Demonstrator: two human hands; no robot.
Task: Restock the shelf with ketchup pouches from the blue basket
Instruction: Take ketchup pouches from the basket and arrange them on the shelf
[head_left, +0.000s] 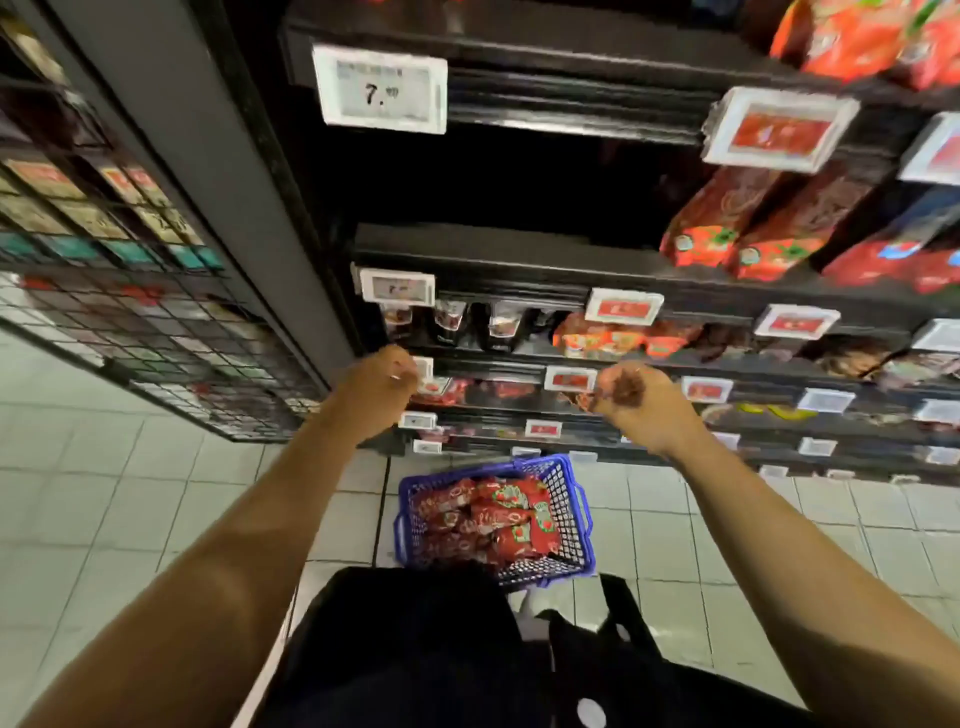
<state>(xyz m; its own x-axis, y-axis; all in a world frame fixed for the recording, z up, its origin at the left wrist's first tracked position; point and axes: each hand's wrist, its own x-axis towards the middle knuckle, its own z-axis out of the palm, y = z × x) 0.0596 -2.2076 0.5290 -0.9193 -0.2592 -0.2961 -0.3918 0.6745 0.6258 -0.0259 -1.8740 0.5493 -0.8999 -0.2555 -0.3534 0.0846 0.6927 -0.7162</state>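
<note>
Both arms were raised toward the lower shelves. L hand was in front of the shelf edge by a small price tag, fingers curled in; whether its grip held anything couldn't be told, too blurred. R hand was also curled, w/ something dark reddish showing at the fingers, prob. a pouch corner but not clear enough to say, so its grip couldn't be told either.

Blue basket sat on the tiled floor just in front of the shelf unit, below & between the two hands, well filled w/ red ketchup pouches lying in a jumble. Person's dark clothing covered the basket's near edge.

More red pouches stood on upper shelves at R, under red-and-white price labels. A white tag reading "7." hung on the top shelf edge over a dark gap. A wire-grid rack w/ blurred goods stood at L.
</note>
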